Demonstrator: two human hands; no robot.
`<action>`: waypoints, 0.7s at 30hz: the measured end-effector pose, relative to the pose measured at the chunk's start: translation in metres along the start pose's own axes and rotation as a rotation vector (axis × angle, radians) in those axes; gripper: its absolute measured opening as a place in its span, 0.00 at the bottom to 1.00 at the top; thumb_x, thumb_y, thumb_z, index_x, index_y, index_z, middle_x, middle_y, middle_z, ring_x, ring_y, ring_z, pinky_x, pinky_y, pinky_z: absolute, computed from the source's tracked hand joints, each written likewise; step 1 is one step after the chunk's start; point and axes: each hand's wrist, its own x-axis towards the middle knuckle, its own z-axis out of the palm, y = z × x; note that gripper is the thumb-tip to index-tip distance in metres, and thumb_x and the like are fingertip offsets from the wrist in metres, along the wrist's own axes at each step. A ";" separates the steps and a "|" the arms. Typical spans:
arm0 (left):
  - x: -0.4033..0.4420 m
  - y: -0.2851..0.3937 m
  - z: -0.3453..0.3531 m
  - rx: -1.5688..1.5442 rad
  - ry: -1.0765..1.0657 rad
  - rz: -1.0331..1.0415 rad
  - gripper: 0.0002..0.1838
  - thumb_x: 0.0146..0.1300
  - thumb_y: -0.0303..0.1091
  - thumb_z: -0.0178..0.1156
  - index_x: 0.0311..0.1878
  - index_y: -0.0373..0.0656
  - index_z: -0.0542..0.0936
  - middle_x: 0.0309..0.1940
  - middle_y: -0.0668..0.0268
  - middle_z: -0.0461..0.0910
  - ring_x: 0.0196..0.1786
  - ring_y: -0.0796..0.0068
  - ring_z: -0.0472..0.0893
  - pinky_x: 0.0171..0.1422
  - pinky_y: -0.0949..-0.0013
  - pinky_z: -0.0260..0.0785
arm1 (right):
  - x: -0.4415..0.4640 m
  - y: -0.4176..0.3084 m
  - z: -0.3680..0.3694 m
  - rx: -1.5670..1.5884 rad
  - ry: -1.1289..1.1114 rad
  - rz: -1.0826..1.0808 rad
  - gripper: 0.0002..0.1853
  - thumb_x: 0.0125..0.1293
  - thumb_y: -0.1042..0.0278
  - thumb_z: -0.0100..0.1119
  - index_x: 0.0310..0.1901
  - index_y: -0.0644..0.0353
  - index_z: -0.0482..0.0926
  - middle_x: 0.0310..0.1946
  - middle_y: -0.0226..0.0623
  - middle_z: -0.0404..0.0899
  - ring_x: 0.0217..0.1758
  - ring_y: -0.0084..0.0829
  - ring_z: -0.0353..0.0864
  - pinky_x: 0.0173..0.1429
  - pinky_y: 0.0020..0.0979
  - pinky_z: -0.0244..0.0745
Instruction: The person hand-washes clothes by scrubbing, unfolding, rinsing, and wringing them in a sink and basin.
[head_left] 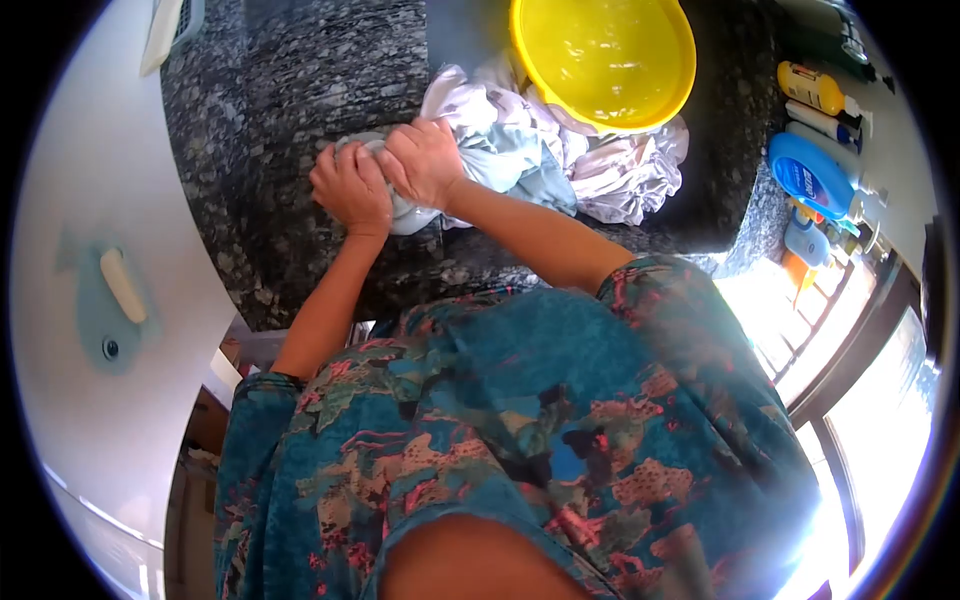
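Both my hands are closed on the left end of a light grey-green cloth [515, 165] that lies on the dark speckled counter [300, 60]. My left hand [352, 187] grips its outer end, fingers curled over it. Close beside it on the right, my right hand [420, 163] presses and grips the same cloth. The rest of the cloth runs rightward among crumpled white patterned fabric [630, 175]. Behind the fabric stands a round yellow basin [605, 55] holding what looks like water.
Several bottles line the right side, among them a yellow one [810, 88] and a blue one [808, 175]. A white wall or panel [110, 180] with a fish-shaped soap holder [105, 305] is at the left. A bright window lies at lower right.
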 end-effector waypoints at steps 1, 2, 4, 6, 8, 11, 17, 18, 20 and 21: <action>0.014 -0.003 0.004 0.014 -0.041 0.020 0.13 0.64 0.41 0.50 0.41 0.44 0.80 0.48 0.61 0.76 0.49 0.50 0.72 0.51 0.49 0.63 | 0.011 0.004 0.000 -0.003 -0.026 0.039 0.12 0.60 0.57 0.51 0.26 0.56 0.73 0.26 0.37 0.75 0.32 0.43 0.74 0.40 0.46 0.64; 0.027 -0.006 0.007 0.031 -0.082 0.038 0.13 0.65 0.40 0.49 0.40 0.43 0.80 0.46 0.60 0.77 0.47 0.50 0.74 0.48 0.49 0.64 | 0.019 0.007 0.003 -0.002 -0.054 0.077 0.13 0.61 0.57 0.50 0.26 0.56 0.73 0.25 0.38 0.76 0.30 0.43 0.75 0.39 0.46 0.66; 0.048 -0.009 0.016 -0.011 -0.037 0.114 0.16 0.65 0.41 0.48 0.31 0.41 0.81 0.35 0.59 0.80 0.38 0.52 0.77 0.42 0.52 0.68 | 0.030 0.011 0.016 -0.042 -0.025 0.219 0.15 0.64 0.58 0.45 0.26 0.56 0.75 0.22 0.41 0.79 0.25 0.45 0.78 0.37 0.46 0.70; 0.062 -0.010 0.027 -0.029 -0.016 0.109 0.18 0.65 0.41 0.47 0.28 0.41 0.81 0.31 0.59 0.81 0.35 0.51 0.78 0.40 0.53 0.69 | 0.039 0.016 0.019 -0.072 -0.065 0.312 0.15 0.64 0.58 0.44 0.26 0.56 0.75 0.22 0.42 0.80 0.26 0.45 0.80 0.37 0.46 0.71; 0.071 -0.008 0.028 -0.004 -0.063 0.065 0.20 0.65 0.43 0.48 0.27 0.41 0.82 0.31 0.58 0.81 0.35 0.51 0.78 0.41 0.52 0.70 | 0.046 0.015 0.020 -0.097 -0.089 0.377 0.15 0.64 0.57 0.44 0.27 0.56 0.76 0.22 0.42 0.81 0.27 0.44 0.81 0.38 0.46 0.73; 0.075 0.001 0.022 -0.009 -0.135 -0.051 0.21 0.65 0.47 0.48 0.29 0.42 0.83 0.32 0.57 0.82 0.37 0.51 0.79 0.43 0.52 0.70 | 0.047 0.018 0.018 -0.099 -0.131 0.433 0.15 0.64 0.56 0.45 0.28 0.55 0.77 0.27 0.40 0.82 0.25 0.45 0.81 0.38 0.47 0.75; 0.087 -0.007 0.013 -0.687 -0.518 -0.766 0.30 0.62 0.59 0.52 0.44 0.36 0.81 0.37 0.56 0.83 0.42 0.60 0.82 0.47 0.55 0.73 | -0.008 0.030 -0.108 0.258 -0.159 0.338 0.43 0.55 0.42 0.62 0.69 0.53 0.59 0.67 0.51 0.58 0.71 0.50 0.54 0.73 0.43 0.53; 0.095 -0.032 0.034 -1.013 -0.653 -0.401 0.30 0.61 0.58 0.54 0.47 0.36 0.80 0.41 0.55 0.81 0.43 0.59 0.81 0.49 0.56 0.73 | -0.025 0.042 -0.122 0.112 -0.176 0.266 0.47 0.54 0.44 0.65 0.71 0.52 0.54 0.69 0.49 0.55 0.73 0.50 0.50 0.74 0.43 0.51; 0.103 -0.021 0.015 -1.285 -0.744 -0.498 0.30 0.61 0.57 0.53 0.48 0.36 0.79 0.41 0.55 0.81 0.44 0.59 0.80 0.49 0.56 0.73 | -0.069 0.070 -0.134 -0.015 -0.204 0.186 0.53 0.50 0.41 0.68 0.72 0.54 0.50 0.70 0.51 0.52 0.74 0.51 0.49 0.75 0.47 0.47; 0.104 -0.015 0.001 -1.337 -0.727 -0.551 0.29 0.61 0.57 0.53 0.48 0.36 0.79 0.41 0.55 0.80 0.44 0.59 0.80 0.49 0.56 0.73 | -0.085 0.075 -0.135 -0.076 -0.215 0.151 0.55 0.47 0.40 0.69 0.72 0.55 0.49 0.71 0.52 0.51 0.74 0.52 0.48 0.75 0.50 0.45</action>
